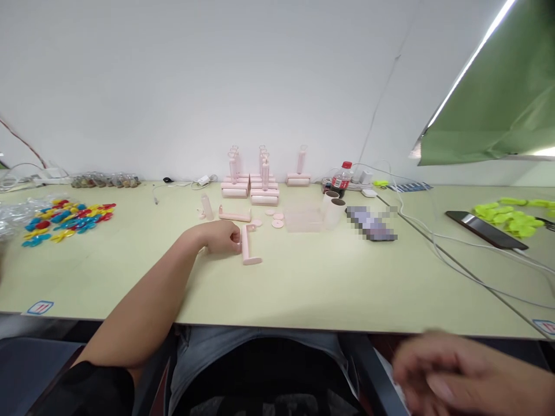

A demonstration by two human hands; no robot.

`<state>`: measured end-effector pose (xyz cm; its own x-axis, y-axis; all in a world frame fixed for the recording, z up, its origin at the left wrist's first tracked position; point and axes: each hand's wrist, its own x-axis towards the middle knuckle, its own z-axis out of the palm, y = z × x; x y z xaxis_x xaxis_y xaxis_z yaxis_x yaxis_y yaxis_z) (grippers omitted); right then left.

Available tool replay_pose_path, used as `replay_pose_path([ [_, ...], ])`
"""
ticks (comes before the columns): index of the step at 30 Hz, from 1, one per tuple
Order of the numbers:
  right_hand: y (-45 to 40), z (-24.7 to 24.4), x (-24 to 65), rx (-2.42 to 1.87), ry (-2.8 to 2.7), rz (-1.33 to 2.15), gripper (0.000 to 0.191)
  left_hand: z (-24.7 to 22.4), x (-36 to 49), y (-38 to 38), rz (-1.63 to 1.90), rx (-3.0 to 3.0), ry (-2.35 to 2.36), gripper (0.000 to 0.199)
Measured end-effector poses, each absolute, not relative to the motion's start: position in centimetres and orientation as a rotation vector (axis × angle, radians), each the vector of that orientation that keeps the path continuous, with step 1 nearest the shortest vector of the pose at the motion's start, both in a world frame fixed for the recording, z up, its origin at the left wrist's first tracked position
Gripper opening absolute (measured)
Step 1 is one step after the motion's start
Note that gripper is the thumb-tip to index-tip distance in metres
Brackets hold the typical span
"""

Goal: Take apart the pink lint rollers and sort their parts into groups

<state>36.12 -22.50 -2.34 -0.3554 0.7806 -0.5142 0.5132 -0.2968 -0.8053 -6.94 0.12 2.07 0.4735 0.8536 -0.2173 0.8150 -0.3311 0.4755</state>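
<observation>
Fingers of your left hand are curling toward the tabletop, their tips meeting the near side of a pink frame. The frame is lying just right of them, its two end arms pointing right; whether you are gripping it or only touching it, I cannot tell. Your right hand is hovering, blurred, beyond the table edge at lower right, well apart from the frame; its fingers are curving loosely, but the blur is hiding whether they are meeting.

Behind the frame, a second pink frame is lying sideways, with a translucent tube standing at its left and pink discs lying to its right. Past the discs, a translucent box is sitting flat; its contents are not showing clearly. Two white rolls are standing beside it, and a red-capped bottle, holding dark liquid, is standing behind them. At far left, by the wall, clear bags are holding small mottled pieces.
</observation>
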Motion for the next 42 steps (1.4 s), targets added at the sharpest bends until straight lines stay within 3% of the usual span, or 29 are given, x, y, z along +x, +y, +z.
replay_pose_path([
  [4,-13.2,2.3,27.4,-1.242,-1.592,1.677,0.041,2.8,-6.3,-0.6,0.311,2.093,1.063,0.020],
  [11,-4.8,-1.2,16.1,-0.822,-1.488,1.824,0.046,3.1,-4.5,-1.9,0.546,1.983,0.622,0.033],
  [18,-4.5,-2.4,16.2,-0.660,-1.416,1.928,0.052,1.5,-3.9,-1.0,0.659,1.984,0.752,0.042],
  [27,-4.4,-3.0,16.8,-0.763,-1.454,1.751,0.045,1.8,-2.6,-2.1,0.509,2.044,0.575,0.036],
  [30,-4.4,-2.9,16.5,-0.749,-1.482,1.657,0.045,1.9,-2.9,-1.8,0.718,2.157,0.750,0.037],
  [33,-4.2,-2.5,16.6,-0.776,-1.463,1.493,0.047,2.1,-3.9,-1.1,0.679,2.224,1.041,0.047],
  [37,-3.8,-2.0,17.1,-1.106,-1.384,1.570,0.041,3.2,-5.5,-0.8,0.800,2.179,1.211,0.041],
  [42,-3.7,-1.2,17.2,-1.439,-1.460,1.663,0.025,3.4,-4.5,-2.1,0.816,2.226,1.022,0.045],
])
